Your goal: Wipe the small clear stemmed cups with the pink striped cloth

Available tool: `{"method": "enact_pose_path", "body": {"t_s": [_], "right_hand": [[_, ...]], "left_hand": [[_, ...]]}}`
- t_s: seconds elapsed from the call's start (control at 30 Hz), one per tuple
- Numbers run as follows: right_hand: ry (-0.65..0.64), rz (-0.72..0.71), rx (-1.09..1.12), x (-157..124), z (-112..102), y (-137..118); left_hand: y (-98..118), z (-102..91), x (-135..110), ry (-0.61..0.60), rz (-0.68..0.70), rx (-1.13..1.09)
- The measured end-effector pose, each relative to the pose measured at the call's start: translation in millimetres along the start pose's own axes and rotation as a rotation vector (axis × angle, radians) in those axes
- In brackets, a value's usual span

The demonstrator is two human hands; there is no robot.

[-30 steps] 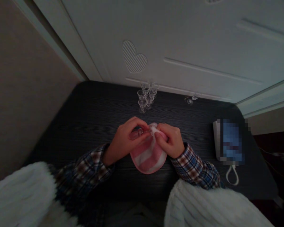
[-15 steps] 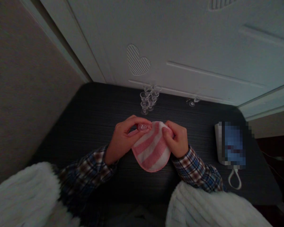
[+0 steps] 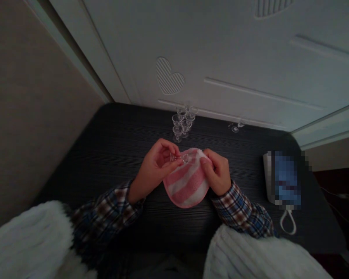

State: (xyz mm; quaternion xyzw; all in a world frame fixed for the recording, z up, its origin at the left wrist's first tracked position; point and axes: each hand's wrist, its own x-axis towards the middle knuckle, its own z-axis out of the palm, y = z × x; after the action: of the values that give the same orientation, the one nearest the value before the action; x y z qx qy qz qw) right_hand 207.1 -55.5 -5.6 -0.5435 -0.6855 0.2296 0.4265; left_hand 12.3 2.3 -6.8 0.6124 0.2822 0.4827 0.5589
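Observation:
My left hand (image 3: 155, 166) pinches a tiny clear stemmed glass (image 3: 178, 157) between thumb and fingertips, held on its side over the dark table (image 3: 110, 147). My right hand (image 3: 218, 174) is closed on the upper right edge of a round pink-and-white striped cloth (image 3: 187, 184). The cloth hangs between the two hands, and its top edge touches the little glass. Both sleeves are plaid with white fluffy cuffs over them.
Several more small clear glasses (image 3: 182, 122) stand in a cluster at the table's far edge, against the white door panel (image 3: 221, 58). One lone glass (image 3: 236, 126) lies further right. A blurred boxy object (image 3: 283, 178) with a white cord loop (image 3: 287, 224) sits at the right.
The cloth came off the glass and spread flatter between my hands. My left hand has turned the small glass onto its side, so its stem now shows.

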Motion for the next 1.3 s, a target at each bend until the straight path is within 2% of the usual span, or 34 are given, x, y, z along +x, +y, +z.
{"method": "enact_pose_path", "body": {"t_s": [0.3,0.5,0.67,0.97,1.07,1.3], "right_hand": [[0.127,-0.069,0.065,1,1,-3],[0.213,-0.074,0.055,3,3,-5],[0.169,-0.121,0.049,4,2,-7],[0.1,-0.128,0.098,6,4,-7],[0.079,-0.124,0.104,7,5,-8],[0.062,-0.105,0.124,4,6,-9]], "left_hand": [[0,-2.7,-2,-0.067,-0.135,0.08],[2,-1.7,0,0.002,-0.164,0.099],[3,-1.5,1,0.078,-0.148,0.103],[1,-4.3,-2,0.095,-0.108,0.148],[3,-4.8,-3,0.101,-0.139,0.145],[10,-0.8,-3,0.018,-0.278,0.047]]}}
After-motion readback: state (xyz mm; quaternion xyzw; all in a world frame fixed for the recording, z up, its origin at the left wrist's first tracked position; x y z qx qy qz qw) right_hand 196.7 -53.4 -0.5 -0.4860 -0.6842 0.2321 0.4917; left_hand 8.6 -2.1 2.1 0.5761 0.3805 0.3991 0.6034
